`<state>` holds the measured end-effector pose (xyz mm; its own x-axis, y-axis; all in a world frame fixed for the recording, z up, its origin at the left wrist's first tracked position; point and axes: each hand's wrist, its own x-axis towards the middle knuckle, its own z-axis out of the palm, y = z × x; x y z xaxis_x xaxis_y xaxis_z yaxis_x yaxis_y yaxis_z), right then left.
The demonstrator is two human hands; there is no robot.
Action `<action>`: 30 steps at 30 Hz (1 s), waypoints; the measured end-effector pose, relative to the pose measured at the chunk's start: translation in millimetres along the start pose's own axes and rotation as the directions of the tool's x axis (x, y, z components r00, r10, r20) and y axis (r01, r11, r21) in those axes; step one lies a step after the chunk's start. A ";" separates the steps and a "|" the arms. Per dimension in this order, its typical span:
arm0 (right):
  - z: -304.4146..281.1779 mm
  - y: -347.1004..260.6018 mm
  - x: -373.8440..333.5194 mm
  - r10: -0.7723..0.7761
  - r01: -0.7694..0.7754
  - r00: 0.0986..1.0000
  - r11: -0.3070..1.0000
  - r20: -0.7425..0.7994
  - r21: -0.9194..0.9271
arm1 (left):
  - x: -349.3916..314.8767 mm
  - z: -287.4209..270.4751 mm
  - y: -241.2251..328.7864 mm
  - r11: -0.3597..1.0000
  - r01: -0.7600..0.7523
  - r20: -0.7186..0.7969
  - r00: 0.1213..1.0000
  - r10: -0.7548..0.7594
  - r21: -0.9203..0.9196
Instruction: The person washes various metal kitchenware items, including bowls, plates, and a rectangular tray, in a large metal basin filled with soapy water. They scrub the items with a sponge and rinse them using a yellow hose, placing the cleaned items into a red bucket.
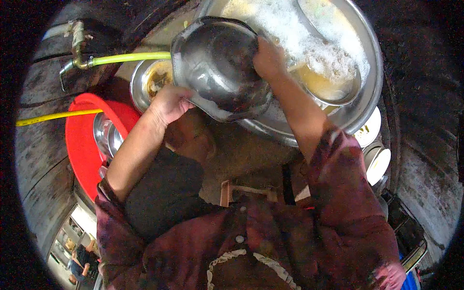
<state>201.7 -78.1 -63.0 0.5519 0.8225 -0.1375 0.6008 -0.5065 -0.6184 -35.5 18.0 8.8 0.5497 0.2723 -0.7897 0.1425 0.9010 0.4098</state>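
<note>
A dark metal bowl (220,67) with a wavy rim is held up at the near left edge of a large metal basin (373,48). The fingers of my left hand (170,104) are closed on its near left rim. My right hand (270,58) grips its right side, with the fingertips partly hidden. White suds and cloudy water fill the basin. In it sits a round metal pan (355,92) holding yellowish water. Just beyond my left hand stands a smaller metal bowl (137,89) with brownish residue inside, partly covered by the dark bowl.
A red tub (79,140) with metal bowls (102,130) in it stands at left. A yellow hose (130,58) runs from near a wall tap (77,48) behind the dark bowl. White dishes (379,164) stand at right. Another person (82,261) appears far at lower left.
</note>
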 end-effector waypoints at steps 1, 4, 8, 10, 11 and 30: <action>5.0 -5.1 -7.6 -0.089 0.089 0.996 0.996 -0.007 -0.017 | -2.6 -7.2 1.1 1.000 -0.004 0.014 1.000 0.004 0.006; 5.3 -59.0 -67.8 -0.392 0.390 0.919 0.920 -0.051 -0.041 | -5.0 -9.8 -8.7 0.999 -0.040 -0.010 0.999 0.040 -0.002; 12.3 -79.6 -32.9 -0.387 0.387 0.916 0.922 -0.107 -0.018 | -0.5 -20.2 -6.6 0.998 0.025 0.028 0.999 -0.024 -0.054; 9.9 -54.2 -10.0 -0.291 0.291 0.954 0.957 -0.072 -0.004 | 2.5 -25.3 -10.3 0.999 -0.040 0.046 0.998 0.041 -0.026; 11.6 -24.1 -8.8 -0.253 0.258 0.962 0.965 -0.105 0.042 | -0.4 -12.5 -7.9 0.995 -0.098 0.042 0.994 0.097 0.013; -97.6 83.1 -89.0 0.435 -0.661 0.727 0.233 0.532 0.713 | -45.5 86.9 -7.8 -0.612 -0.611 0.755 0.655 -0.035 0.502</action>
<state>259.0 -218.6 -26.7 0.3551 0.5148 -0.7803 -0.6377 -0.4770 -0.6049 9.9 -30.8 81.2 0.9764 -0.1080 -0.1868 -0.0098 -0.8872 0.4613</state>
